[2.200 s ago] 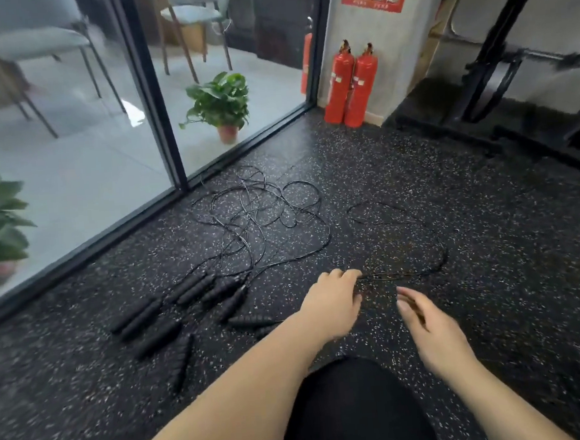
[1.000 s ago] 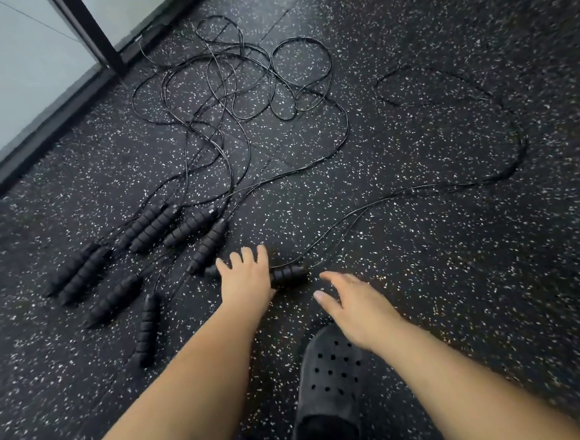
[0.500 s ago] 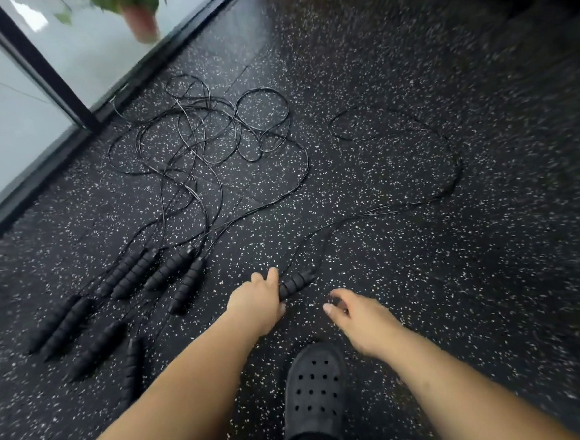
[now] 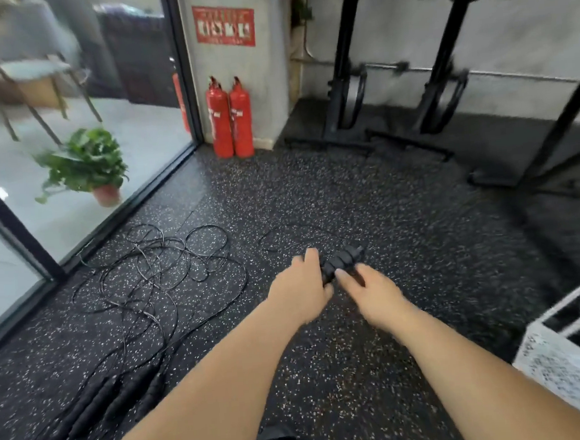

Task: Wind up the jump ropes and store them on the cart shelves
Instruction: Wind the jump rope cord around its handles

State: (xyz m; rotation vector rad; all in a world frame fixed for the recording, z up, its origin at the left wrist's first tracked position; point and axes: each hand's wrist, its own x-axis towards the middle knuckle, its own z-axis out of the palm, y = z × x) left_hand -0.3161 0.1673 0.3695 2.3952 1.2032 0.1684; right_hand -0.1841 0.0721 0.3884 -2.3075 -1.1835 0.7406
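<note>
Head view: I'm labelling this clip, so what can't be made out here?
Held handles: their number, motion-blurred between left hand and right hand; the right hand's grip too.
Floor handles: count, blurred, partly behind the left forearm.
Cart: shelves cut off by the right edge.
Red sign: text blurred.

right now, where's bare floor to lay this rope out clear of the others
Bare floor: the wide patch right of the held handles, bordered by the white cart and the rack base; also the strip before the fire extinguishers. Crowded: the rope tangle at left and the loose handles lower left.
</note>
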